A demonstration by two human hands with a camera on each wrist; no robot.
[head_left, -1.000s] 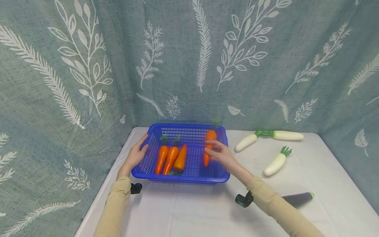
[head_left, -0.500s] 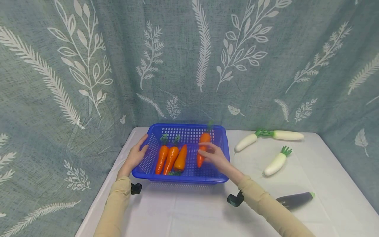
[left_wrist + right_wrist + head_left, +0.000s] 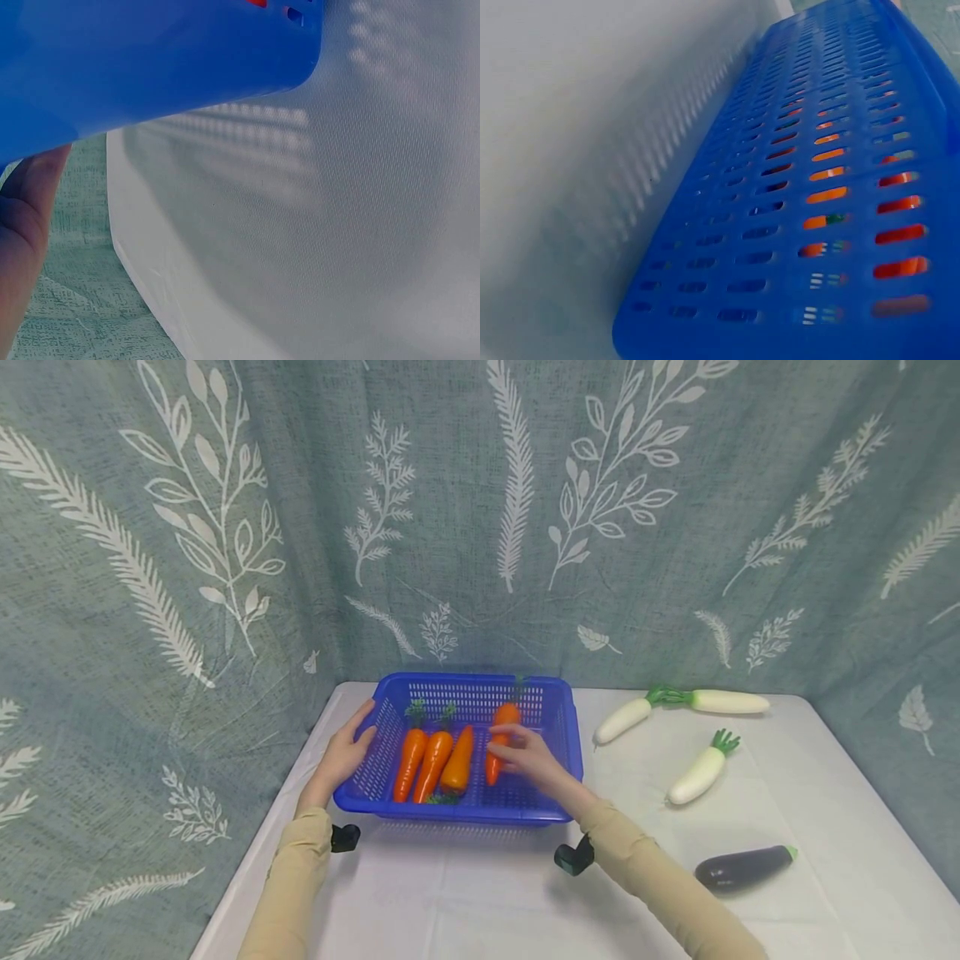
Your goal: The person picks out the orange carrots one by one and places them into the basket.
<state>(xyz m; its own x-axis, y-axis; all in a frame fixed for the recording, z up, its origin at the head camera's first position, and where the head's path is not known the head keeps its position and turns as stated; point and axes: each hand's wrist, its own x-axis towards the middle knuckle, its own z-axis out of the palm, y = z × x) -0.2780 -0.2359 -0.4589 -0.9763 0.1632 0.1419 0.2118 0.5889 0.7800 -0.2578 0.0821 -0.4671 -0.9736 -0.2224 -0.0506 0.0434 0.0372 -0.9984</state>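
Note:
A blue slotted plastic basket stands at the back of the table. My left hand holds its left rim, thumb over the edge and fingers along the outside. In the left wrist view part of that hand passes behind the blue basket wall. My right hand reaches over the front rim and pinches an orange carrot inside the basket, its leafy top toward the back. To the left lie a carrot, another carrot and a reversed carrot. The right wrist view shows only the basket's slotted front.
Right of the basket lie a white radish, a longer radish behind it and another radish. A dark eggplant rests nearer the front right. A patterned green curtain closes off the back and sides of the white table.
My right hand has moved left inside the basket with the carrot, nearer to the other carrots. More of the eggplant shows now. The left hand and the basket have stayed put.

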